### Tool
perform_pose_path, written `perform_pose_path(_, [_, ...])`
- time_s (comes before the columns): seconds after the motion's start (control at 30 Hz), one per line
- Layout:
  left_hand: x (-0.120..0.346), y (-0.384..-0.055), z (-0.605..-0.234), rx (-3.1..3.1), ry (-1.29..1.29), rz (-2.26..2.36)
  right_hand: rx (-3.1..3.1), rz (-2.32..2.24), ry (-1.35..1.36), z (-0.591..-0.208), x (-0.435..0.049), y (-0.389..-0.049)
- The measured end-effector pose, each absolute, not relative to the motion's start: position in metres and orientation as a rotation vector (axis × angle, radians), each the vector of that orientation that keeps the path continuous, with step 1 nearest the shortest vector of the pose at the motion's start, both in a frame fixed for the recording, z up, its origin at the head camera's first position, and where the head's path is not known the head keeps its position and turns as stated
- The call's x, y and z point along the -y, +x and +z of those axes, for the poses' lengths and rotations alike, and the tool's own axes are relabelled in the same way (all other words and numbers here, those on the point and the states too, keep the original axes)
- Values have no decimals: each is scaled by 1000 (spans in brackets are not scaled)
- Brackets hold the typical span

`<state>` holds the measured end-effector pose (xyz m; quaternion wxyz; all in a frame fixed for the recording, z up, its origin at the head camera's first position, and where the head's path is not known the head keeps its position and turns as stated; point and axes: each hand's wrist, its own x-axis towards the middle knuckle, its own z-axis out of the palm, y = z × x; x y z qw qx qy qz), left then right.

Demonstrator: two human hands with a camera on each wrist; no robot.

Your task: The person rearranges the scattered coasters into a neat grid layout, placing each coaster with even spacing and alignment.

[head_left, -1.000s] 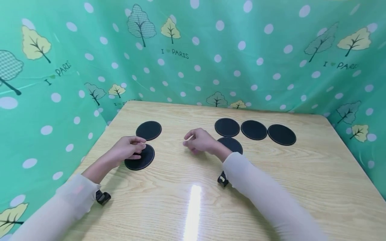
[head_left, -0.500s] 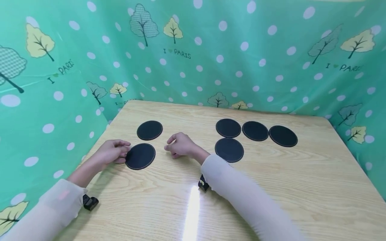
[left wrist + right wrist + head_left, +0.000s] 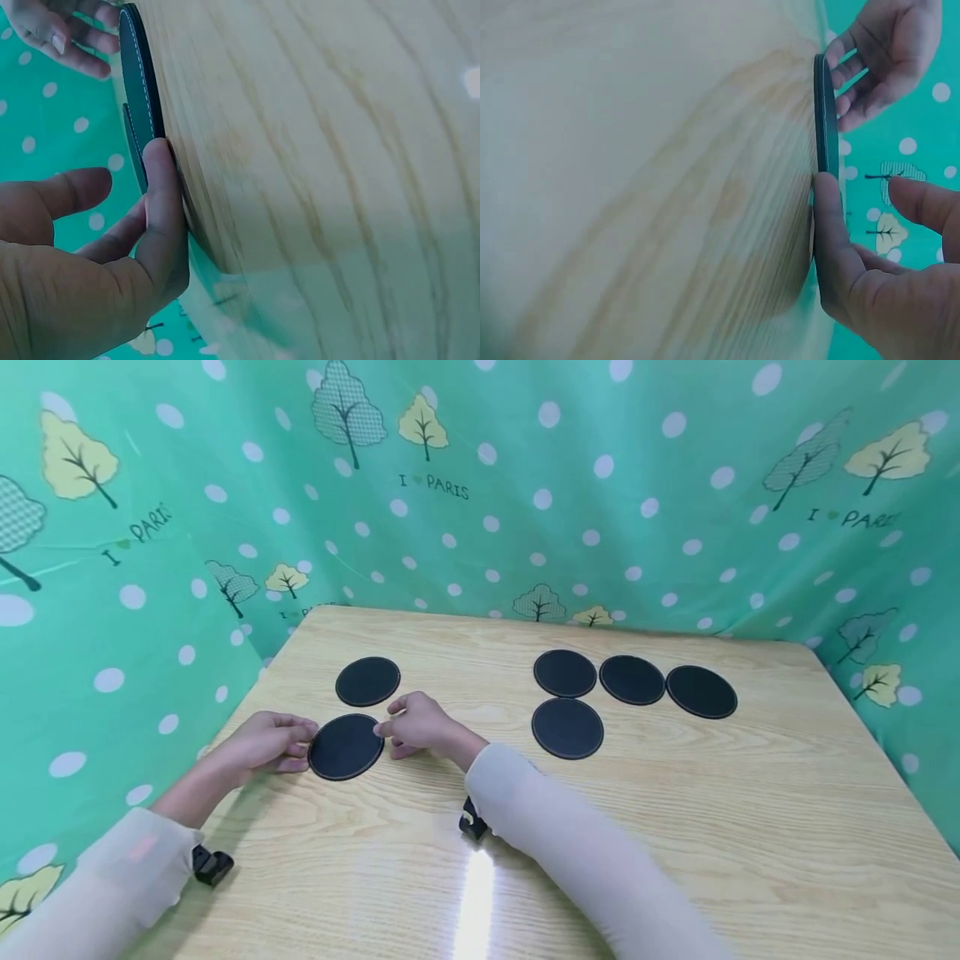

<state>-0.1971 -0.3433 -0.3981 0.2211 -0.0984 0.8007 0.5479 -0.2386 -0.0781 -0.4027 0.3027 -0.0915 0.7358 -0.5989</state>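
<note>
A round black coaster with a stitched rim lies flat on the table between both hands. My left hand touches its left edge with the fingertips. At the right edge, my right hand meets it with an index fingertip. In both wrist views the thumbs stand off the coaster's edge, and nothing is pinched. That edge looks layered in the right wrist view; I cannot tell whether it is one coaster or more. Just behind lies another black coaster.
On the right of the wooden table, three black coasters form a row: left, middle, right. One more coaster lies in front of the row's left one. A green printed curtain hangs around the table.
My left hand has drawn back from over the near left coaster to its left edge. My right hand has moved left from beside the right-hand group to that coaster's right edge.
</note>
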Motion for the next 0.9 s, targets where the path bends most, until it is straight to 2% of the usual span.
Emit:
perform_pose_path(0.3, [331,-201,-395,-2184,-258,1494,-2125,-1527,-204,-396,92,-228])
perform_pose_path(0.9, [319,-197,-390,-2106,-271,1624,-1992,-1675,-85,-399,84,-229])
